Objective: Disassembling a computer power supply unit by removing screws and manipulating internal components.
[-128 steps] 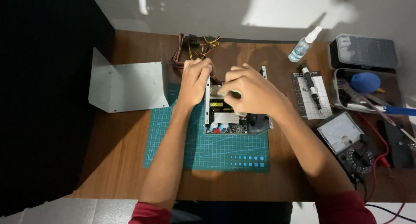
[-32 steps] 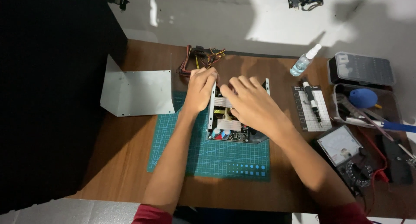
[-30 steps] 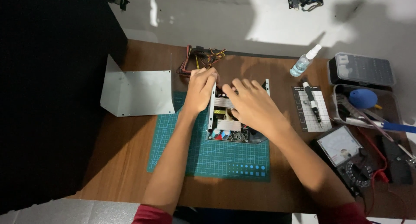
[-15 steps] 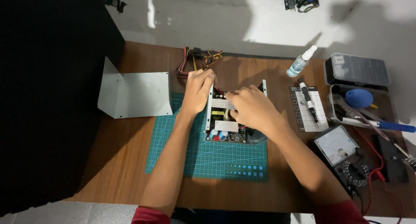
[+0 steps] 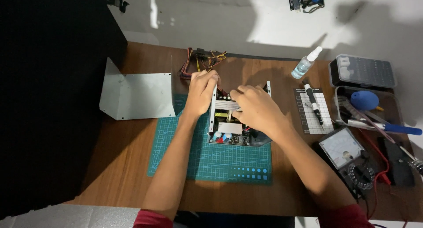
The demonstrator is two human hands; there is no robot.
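Head view: my left hand (image 5: 200, 93) curls over the far left wall of the opened power supply (image 5: 235, 122), gripping it; my right hand (image 5: 255, 109), fingers bent, presses onto its circuit board. It sits on the green cutting mat (image 5: 211, 159), components exposed.

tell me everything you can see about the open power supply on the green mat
The power supply is an open metal case with its cover off, sitting flat on the green cutting mat near its far edge. Inside shows a circuit board with a pale finned heatsink, blue capacitors and small components. Thin metal side walls stand upright. A bundle of coloured wires leaves its far end onto the wooden table. The left hand grips its left wall; the right hand reaches inside, covering the right half.
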